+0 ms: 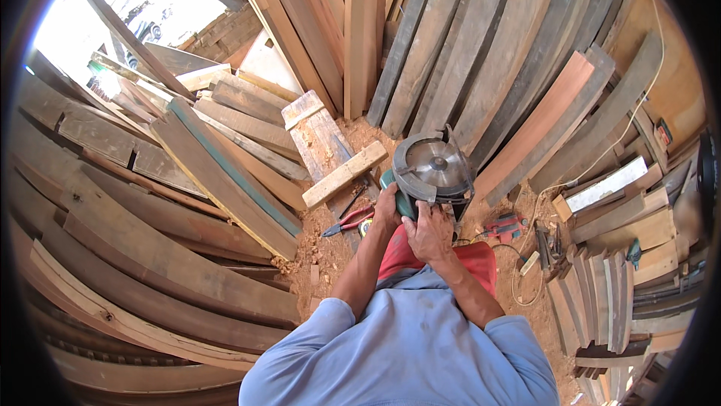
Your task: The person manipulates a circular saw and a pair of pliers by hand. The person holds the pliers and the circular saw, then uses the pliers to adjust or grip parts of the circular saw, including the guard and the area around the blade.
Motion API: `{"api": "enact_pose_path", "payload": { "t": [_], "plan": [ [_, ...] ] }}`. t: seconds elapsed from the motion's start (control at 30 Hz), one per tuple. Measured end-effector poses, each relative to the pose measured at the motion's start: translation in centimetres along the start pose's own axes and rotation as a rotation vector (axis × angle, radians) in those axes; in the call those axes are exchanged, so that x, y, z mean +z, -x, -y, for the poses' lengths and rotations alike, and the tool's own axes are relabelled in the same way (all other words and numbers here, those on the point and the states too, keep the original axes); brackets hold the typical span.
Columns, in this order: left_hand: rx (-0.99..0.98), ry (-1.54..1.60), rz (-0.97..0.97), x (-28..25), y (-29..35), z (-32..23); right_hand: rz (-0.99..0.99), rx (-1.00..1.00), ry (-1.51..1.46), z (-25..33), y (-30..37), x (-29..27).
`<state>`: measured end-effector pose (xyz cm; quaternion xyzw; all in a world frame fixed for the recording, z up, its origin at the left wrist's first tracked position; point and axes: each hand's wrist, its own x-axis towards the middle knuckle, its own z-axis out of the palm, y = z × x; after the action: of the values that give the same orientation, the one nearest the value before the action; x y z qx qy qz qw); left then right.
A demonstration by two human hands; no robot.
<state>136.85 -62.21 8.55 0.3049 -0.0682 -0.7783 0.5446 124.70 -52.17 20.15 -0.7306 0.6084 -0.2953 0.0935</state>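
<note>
A circular saw (409, 169) with a green body is tipped over in front of my lap, its round silver blade (449, 169) facing up inside the dark guard. My left hand (386, 209) is closed round the green body at the saw's near left side. With its fingers bent against the near edge of the saw, my right hand (430, 234) grips it beside the left one. Just left of the saw, a short wood block (345, 175) lies across a wide sawdust-covered board (312, 132). Red-handled pliers (351, 221) lie near my left forearm.
Long planks (481, 53) lean upright at the back. Stacked boards (165, 256) fill the left side. To the right lie a red power tool (505, 226), a pale cord (535, 218) and a bundle of short wood pieces (597, 289). Sawdust (319, 256) covers the ground.
</note>
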Motion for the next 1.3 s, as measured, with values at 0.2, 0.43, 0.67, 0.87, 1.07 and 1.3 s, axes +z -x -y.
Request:
{"api": "enact_pose_path", "payload": {
  "t": [0.2, 0.43, 0.67, 0.87, 1.07, 1.3],
  "plan": [
    [-0.028, 0.006, -0.069, 0.7, 1.5, 0.4, 0.207, 0.095, -0.024, -0.2, 1.1, -0.9],
    [0.062, -0.082, -0.038, -1.1, 0.2, 0.7, 0.132, 0.088, -0.018, 1.8, 1.4, -1.2],
    [0.139, -0.049, -0.077, 1.8, 0.5, 1.3, 0.161, 0.110, 0.039, 0.3, -0.9, -1.0],
    [0.133, 0.036, -0.062, 0.9, 0.6, 0.6, 0.137, 0.050, -0.013, 0.7, -1.4, -0.4],
    [0.081, 0.075, -0.082, 0.9, -0.3, 0.6, 0.046, 0.022, -0.035, -0.5, -0.3, -2.4],
    [-0.061, 0.178, 0.145, -1.7, -1.1, 0.8, 0.047, 0.227, 0.089, -6.3, 4.0, -5.1]
  ]
}}
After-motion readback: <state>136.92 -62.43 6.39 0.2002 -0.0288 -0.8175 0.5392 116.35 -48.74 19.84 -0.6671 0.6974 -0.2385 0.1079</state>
